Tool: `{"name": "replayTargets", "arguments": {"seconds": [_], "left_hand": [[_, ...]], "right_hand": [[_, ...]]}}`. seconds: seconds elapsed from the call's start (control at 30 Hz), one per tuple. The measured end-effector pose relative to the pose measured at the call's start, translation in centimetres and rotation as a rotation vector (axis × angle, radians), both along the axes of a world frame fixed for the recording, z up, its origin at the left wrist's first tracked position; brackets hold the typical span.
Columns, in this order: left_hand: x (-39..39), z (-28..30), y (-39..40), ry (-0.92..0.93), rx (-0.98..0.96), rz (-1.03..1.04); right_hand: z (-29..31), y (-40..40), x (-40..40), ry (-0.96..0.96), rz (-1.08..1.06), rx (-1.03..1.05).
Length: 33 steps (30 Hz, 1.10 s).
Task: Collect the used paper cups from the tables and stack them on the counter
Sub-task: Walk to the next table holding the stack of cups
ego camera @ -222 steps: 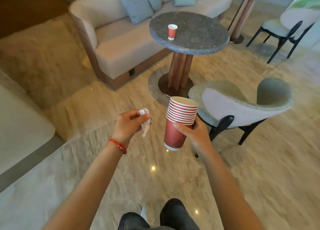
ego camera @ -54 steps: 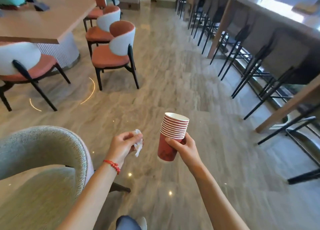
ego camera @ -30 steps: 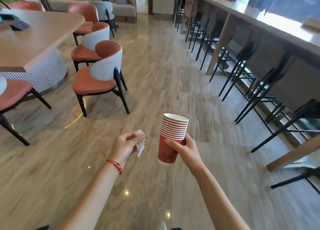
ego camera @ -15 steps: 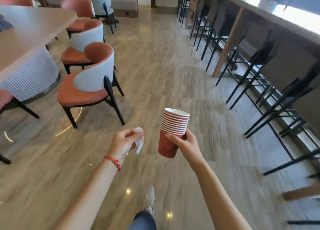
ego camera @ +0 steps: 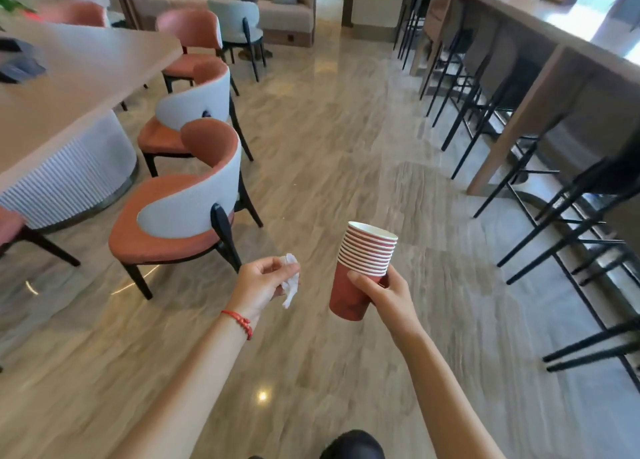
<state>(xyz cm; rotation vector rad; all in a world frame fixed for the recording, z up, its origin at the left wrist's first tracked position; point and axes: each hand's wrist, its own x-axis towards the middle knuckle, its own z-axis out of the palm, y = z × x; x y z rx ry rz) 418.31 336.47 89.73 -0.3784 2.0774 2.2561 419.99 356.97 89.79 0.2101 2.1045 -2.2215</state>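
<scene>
My right hand (ego camera: 388, 294) grips a stack of several red paper cups (ego camera: 363, 261), nested upright with white rims, held in front of me over the floor. My left hand (ego camera: 259, 282), with a red cord bracelet at the wrist, pinches a crumpled white tissue (ego camera: 290, 280). A long wooden counter (ego camera: 554, 39) runs along the right side of the room, well ahead of the cups. No loose cup shows on any table.
Black bar stools (ego camera: 568, 213) line the counter on the right. Orange and white chairs (ego camera: 183, 209) stand at a large wooden table (ego camera: 69, 88) on the left. A sofa (ego camera: 242, 5) sits at the far end. Marble floor (ego camera: 329, 129) stretches ahead between them.
The view has moved forward along the aisle; the chairs on the left have drawn nearer. Both hands keep the same hold on the cup stack and the tissue.
</scene>
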Motion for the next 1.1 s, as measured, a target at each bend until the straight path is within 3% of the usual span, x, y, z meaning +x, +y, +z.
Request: {"name": "replayTargets", "arguments": {"seconds": [0.23,0.53,0.8,1.1], "left_hand": [[-12.3,-0.8,3.3,0.007,0.005,0.038],[-24.7,1.1,6.4,0.019,0.027,0.256],[-25.1,0.0,2.0,-0.021,0.039,0.48],[-18.5,-0.1,-6.5,-0.026,0.062,0.815]], "right_hand": [[-1.3,3.0,-14.0,0.005,0.086,-0.026],[-0.1,5.7,-29.9,0.006,0.285,0.006],[-0.1,0.2,-35.3,0.025,0.563,0.004],[0.1,-12.2,-34.2,0.053,0.911,0.008]]}}
